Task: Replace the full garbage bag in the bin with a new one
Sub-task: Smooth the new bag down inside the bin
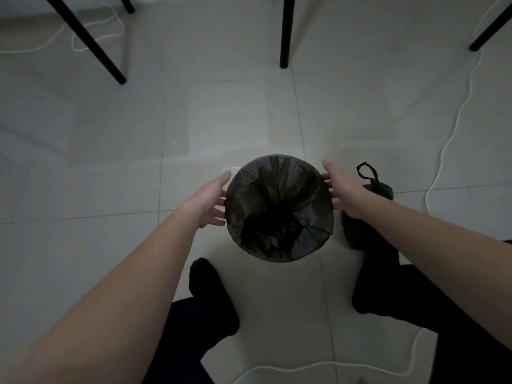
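Note:
A small round bin (pixel 329 217) stands on the tiled floor between my feet, lined with a black garbage bag (pixel 277 206) whose edge is folded over the rim. My left hand (pixel 207 203) is at the bin's left side, fingers spread and touching the bag's edge. At the right side my right hand (pixel 342 189) is open too, fingertips on the rim. A tied-off black garbage bag (pixel 381 188) with a loop handle sits on the floor just right of the bin, partly hidden behind my right wrist.
Black furniture legs (pixel 285 31) stand on the floor ahead, with another slanted black leg (pixel 91 42) at the upper left. A white cord (pixel 457 117) snakes down the right side and another white cord (pixel 318 365) across the floor near my feet.

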### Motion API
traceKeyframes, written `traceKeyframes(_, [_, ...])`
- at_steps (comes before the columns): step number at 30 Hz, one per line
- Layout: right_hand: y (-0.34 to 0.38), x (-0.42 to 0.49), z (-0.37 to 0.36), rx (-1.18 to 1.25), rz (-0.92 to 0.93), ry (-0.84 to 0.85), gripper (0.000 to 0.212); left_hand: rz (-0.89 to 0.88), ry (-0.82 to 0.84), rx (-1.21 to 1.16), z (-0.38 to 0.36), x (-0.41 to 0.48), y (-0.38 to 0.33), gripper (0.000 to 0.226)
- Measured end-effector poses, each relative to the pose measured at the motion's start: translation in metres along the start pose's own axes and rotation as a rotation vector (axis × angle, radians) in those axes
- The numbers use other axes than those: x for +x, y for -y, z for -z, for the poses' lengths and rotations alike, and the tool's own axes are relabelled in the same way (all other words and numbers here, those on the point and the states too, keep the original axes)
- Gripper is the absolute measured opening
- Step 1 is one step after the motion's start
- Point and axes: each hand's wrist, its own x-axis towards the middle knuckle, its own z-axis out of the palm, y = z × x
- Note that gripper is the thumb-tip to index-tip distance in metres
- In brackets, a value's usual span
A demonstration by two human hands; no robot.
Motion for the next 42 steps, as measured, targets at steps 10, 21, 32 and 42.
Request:
traceKeyframes(10, [0.001,0.016,-0.003,0.152,-0.145,0.121,0.075,0.090,0.091,-0.275,-0.002,0.015,0.010,0.089])
traceKeyframes(21, [0.001,-0.003,-0.005,0.007,-0.036,-0.008,0.051,-0.001,-0.086,0.106,-0.023,-0.020,-0.013,0.060])
traceKeyframes(32, [-0.003,0.012,-0.001,-0.126,-0.035,-0.112,0.064,-0.044,-0.187,-0.092,-0.008,0.003,-0.005,0.069])
traceKeyframes(42, [-0.008,-0.013,-0.007,-0.225,-0.137,-0.037,0.067,-0.034,-0.081,0.050,-0.017,-0.017,0.002,0.058])
